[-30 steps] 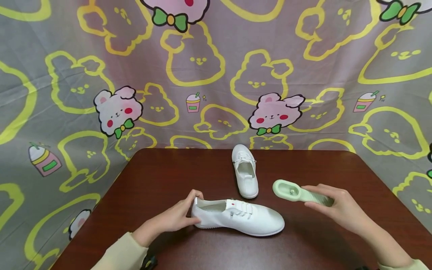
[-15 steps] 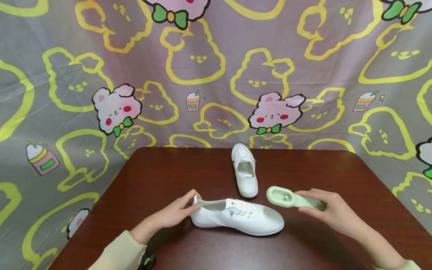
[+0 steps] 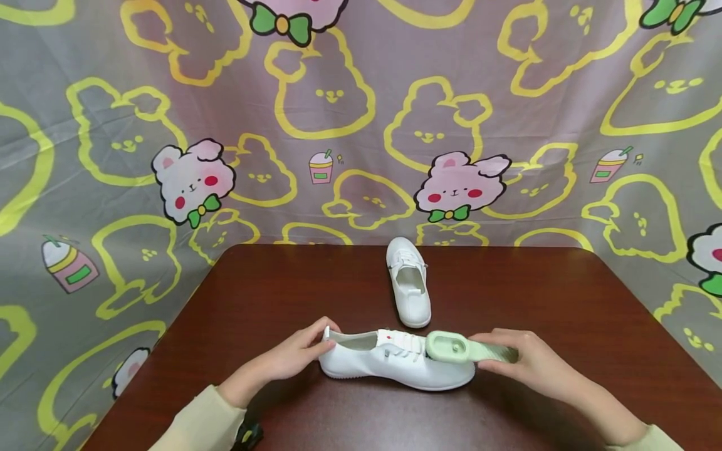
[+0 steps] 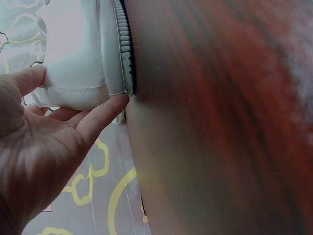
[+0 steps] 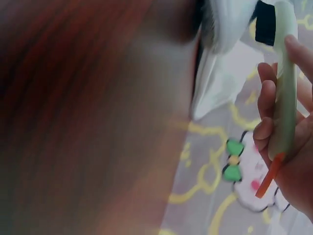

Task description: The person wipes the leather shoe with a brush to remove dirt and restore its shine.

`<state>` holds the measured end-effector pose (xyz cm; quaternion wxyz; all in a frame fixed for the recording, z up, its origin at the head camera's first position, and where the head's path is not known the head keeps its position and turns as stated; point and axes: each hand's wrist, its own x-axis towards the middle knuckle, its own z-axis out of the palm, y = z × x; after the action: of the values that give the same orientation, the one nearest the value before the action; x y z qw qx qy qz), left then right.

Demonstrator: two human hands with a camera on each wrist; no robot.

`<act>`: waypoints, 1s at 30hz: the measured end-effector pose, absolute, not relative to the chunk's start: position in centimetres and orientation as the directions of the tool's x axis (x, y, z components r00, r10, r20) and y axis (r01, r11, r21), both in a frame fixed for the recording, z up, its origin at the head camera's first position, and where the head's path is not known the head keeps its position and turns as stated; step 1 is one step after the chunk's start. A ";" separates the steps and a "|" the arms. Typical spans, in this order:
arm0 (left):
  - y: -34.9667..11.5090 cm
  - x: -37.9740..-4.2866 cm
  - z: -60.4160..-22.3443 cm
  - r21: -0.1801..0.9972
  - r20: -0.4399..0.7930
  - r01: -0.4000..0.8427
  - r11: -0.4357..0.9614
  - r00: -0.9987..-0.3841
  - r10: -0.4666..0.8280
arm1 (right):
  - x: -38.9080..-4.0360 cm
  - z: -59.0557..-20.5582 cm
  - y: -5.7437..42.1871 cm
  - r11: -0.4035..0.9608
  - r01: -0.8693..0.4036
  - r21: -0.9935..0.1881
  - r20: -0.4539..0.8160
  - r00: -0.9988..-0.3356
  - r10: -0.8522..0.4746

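Note:
A white lace-up shoe (image 3: pixel 361 363) lies sideways at the near middle of the table, toe to the right. At its heel, my left hand (image 3: pixel 296 351) grips the back; the left wrist view has the thumb on the upper and fingers around the heel (image 4: pixel 78 73). My right hand (image 3: pixel 521 357) holds a pale green brush (image 3: pixel 448 346) by its handle, the head over the shoe's toe. Dark bristles (image 5: pixel 265 24) point toward the shoe in the right wrist view, and an orange loop (image 5: pixel 270 176) hangs from the handle's end.
A second white shoe (image 3: pixel 414 307) stands behind the first, toe away from me. The dark red-brown table (image 3: pixel 282 288) ends at a patterned curtain (image 3: pixel 361 138) at the back and sides. A small black object (image 3: pixel 248 433) shows beside the left sleeve.
My right hand has brought the brush leftward and slightly down, from right of the shoe to over its toe. The left hand's thumb has shifted up to the heel's rim; the shoe has barely moved.

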<state>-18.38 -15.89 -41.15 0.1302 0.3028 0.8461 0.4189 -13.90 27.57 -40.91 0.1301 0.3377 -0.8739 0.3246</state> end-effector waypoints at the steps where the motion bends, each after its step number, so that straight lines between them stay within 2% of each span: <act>1: -15.9 -18.4 -41.1 0.787 0.035 0.404 0.466 -0.784 0.620 | -14.0 -41.0 28.0 0.595 -0.649 -0.475 0.442 -0.760 -0.477; 4: -15.9 -18.4 -41.1 0.793 0.032 0.397 0.462 -0.785 0.619 | -13.9 -40.9 29.1 0.691 -0.583 -0.429 0.437 -0.803 -0.406; 7: -15.9 -18.4 -41.1 0.805 0.027 0.383 0.453 -0.786 0.618 | -13.6 -40.4 29.4 0.730 -0.555 -0.399 0.446 -0.813 -0.374; 10: -15.9 -18.3 -41.2 0.817 0.022 0.371 0.441 -0.786 0.618 | -13.1 -39.8 28.6 0.669 -0.603 -0.434 0.464 -0.786 -0.409; 14: -15.9 -18.4 -41.1 0.822 0.017 0.363 0.439 -0.785 0.619 | -12.7 -39.5 27.1 0.509 -0.713 -0.482 0.476 -0.701 -0.531; 16: -15.9 -18.4 -41.2 0.817 0.016 0.367 0.444 -0.785 0.619 | -12.7 -39.7 26.7 0.480 -0.746 -0.462 0.480 -0.665 -0.572; 19: -15.9 -18.5 -41.3 0.809 0.013 0.372 0.455 -0.785 0.619 | -12.9 -40.1 26.8 0.485 -0.755 -0.441 0.479 -0.655 -0.584; 23: -15.9 -18.5 -41.2 0.801 0.015 0.381 0.462 -0.784 0.621 | -13.4 -40.4 28.4 0.550 -0.697 -0.460 0.461 -0.717 -0.523; 27: -15.9 -18.6 -41.2 0.800 0.010 0.379 0.465 -0.783 0.622 | -13.5 -40.1 29.9 0.688 -0.598 -0.411 0.450 -0.790 -0.418; 30: -15.9 -18.6 -41.1 0.804 0.001 0.370 0.466 -0.785 0.620 | -13.5 -39.8 29.9 0.704 -0.568 -0.426 0.443 -0.809 -0.386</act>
<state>-18.59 -15.91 -41.11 0.1473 0.2933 0.8435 0.4251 -13.47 29.92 -39.81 0.1623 0.2625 -0.9086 0.2813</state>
